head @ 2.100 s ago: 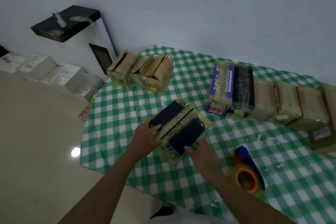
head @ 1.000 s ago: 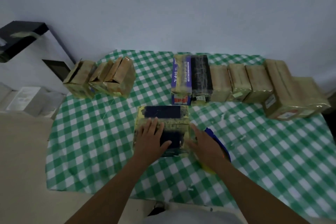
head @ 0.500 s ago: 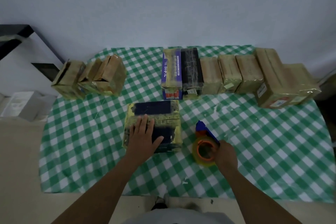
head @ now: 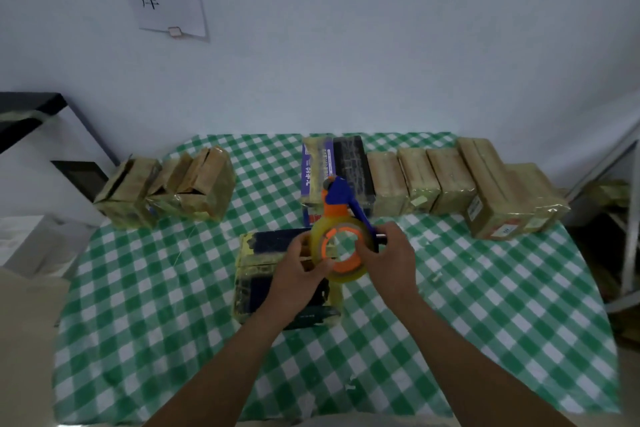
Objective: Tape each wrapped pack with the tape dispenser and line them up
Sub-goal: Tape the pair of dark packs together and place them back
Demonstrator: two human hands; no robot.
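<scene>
Left hand [head: 298, 276]: fingers curled, pinching the left rim of the tape dispenser [head: 343, 231]. I cannot tell whether I have the tape end.
Right hand [head: 389, 262]: fingers wrapped round the dispenser's right side.
Dispenser: held up between both hands, blue handle pointing away from my fingertips.
Pack [head: 258, 288]: flat on the table [head: 173, 288], directly under my left hand, down and left of my right.
Pack long axis: runs away from my wrists.
Nearer hand: left.
Judgement: lower the dispenser to the pack's far end and draw the tape back along that axis.
</scene>
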